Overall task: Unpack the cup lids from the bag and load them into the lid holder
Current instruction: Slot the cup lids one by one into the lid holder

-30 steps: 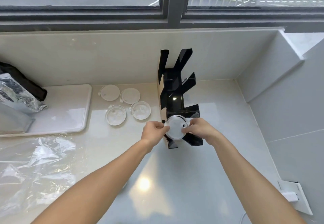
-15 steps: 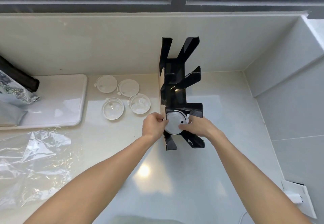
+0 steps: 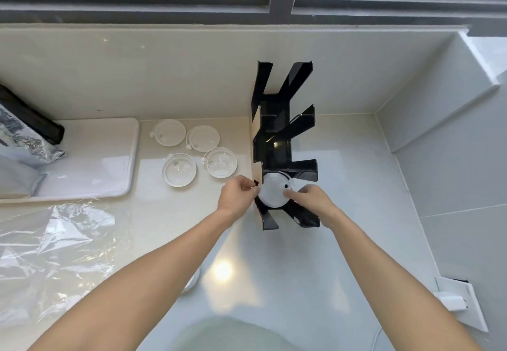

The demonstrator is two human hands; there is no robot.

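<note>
A black lid holder [image 3: 277,142] with angled fins stands on the counter against the back wall. A white cup lid [image 3: 271,194] sits in its nearest slot, lying flat between the fins. My left hand [image 3: 238,195] pinches the lid's left rim beside the holder's side wall. My right hand [image 3: 311,199] grips the lid's right rim with thumb and curled fingers. Several more lids [image 3: 192,155] lie on the counter to the holder's left. The clear plastic bag [image 3: 55,254] lies flattened at the lower left.
A white tray [image 3: 109,164] holds a foil pouch [image 3: 19,144] at the far left. One more lid [image 3: 193,282] peeks out under my left forearm. A wall socket with a plug [image 3: 461,301] is at the right. The tiled wall closes off the right side.
Both hands have lowered the lid deeper into the nearest slot of the holder. The view has tipped downward, so less of the window shows.
</note>
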